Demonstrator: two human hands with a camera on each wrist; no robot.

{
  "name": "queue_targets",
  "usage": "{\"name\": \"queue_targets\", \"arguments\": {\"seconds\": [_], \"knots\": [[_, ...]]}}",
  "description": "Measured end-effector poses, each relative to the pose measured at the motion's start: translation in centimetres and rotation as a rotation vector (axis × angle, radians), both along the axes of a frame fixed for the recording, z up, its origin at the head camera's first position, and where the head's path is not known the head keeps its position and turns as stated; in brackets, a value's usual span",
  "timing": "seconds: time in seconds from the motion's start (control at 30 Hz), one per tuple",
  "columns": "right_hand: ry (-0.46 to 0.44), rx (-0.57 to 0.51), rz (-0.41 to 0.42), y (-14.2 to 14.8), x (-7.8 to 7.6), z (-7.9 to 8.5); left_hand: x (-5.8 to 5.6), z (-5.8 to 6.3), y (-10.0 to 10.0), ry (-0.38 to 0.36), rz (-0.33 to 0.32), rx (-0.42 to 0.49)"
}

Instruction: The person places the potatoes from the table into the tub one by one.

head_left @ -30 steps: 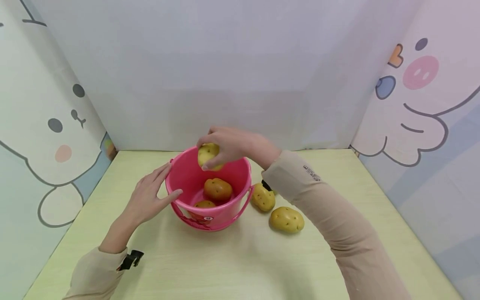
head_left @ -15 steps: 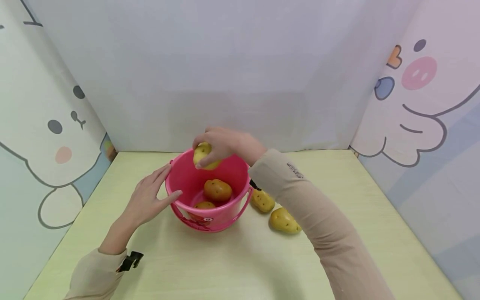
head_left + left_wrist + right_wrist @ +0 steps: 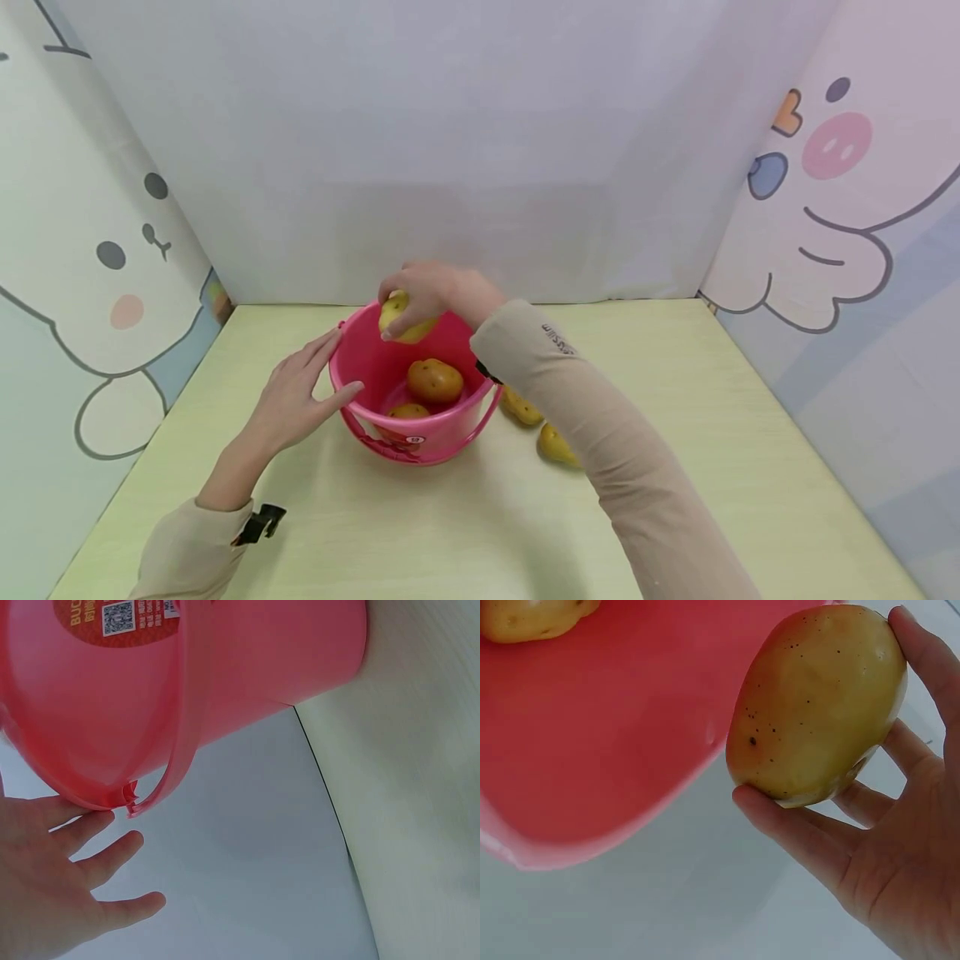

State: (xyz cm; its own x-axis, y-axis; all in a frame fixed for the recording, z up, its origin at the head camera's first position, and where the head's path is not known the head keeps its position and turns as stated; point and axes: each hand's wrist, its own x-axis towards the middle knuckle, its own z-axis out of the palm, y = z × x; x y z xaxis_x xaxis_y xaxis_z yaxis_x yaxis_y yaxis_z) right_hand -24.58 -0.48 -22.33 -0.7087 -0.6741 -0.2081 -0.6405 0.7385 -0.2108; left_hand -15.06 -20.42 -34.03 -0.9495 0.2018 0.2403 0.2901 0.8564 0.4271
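A pink bucket [image 3: 427, 435] stands on the table with two potatoes visible inside, one browner potato [image 3: 435, 381] and another potato [image 3: 409, 411] partly hidden by the near wall. Above the bucket's mouth, toward its back left, my right hand [image 3: 431, 293] grips a yellow potato [image 3: 817, 705] between thumb and fingers. My left hand [image 3: 296, 400] rests on the bucket's left rim, its fingers fairly straight and spread. In the left wrist view, fingertips [image 3: 101, 817] touch the rim close to where the handle [image 3: 191, 697] joins.
Right of the bucket, two more potatoes lie on the table, a nearer potato [image 3: 557, 446] and a farther potato [image 3: 521, 407], both partly covered by the right sleeve [image 3: 600, 425]. A pale wall [image 3: 465, 150] rises behind, with cartoon-printed panels on both sides.
My right hand has moved left and slightly down with the potato, and its sleeve now covers more of the potatoes on the table. The left hand and the bucket have stayed put.
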Motion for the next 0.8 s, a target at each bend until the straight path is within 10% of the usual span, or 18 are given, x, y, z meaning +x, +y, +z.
{"name": "queue_targets", "arguments": {"seconds": [0.8], "knots": [[-0.062,0.016,-0.076,-1.1,-0.3,-2.2,-0.1,-0.1,0.0,0.021,-0.012,0.0]]}}
